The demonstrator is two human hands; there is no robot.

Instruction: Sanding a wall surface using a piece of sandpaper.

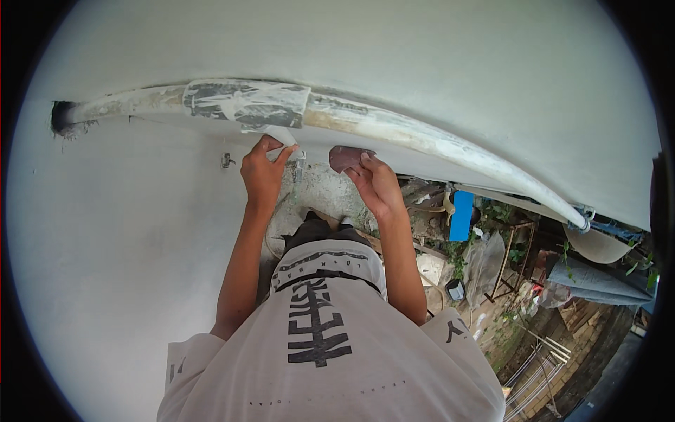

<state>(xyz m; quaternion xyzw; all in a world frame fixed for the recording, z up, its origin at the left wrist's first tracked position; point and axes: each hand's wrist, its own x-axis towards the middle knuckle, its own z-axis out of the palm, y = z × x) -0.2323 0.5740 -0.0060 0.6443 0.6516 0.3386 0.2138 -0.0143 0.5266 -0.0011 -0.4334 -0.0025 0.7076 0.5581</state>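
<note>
A long pipe (422,135) with worn whitish paint runs across in front of me. Around its left part sits a grey sleeve (246,104) smeared with white. Just below the sleeve's right end, my left hand (261,172) pinches a thin white flap (283,135) between thumb and fingers. The flap reaches up to the sleeve's lower edge; whether it is attached there I cannot tell. My right hand (380,186) grips a folded reddish-brown sheet of sandpaper (346,158), held below the pipe and apart from it.
The pipe's left end enters a dark hole (63,118) in the white wall (126,246). A small tap-like fitting (226,160) sticks out below the pipe. Down on the right lie a blue board (461,216), a rusty metal frame (510,264), plastic sheeting, plants and several pale rods (538,373).
</note>
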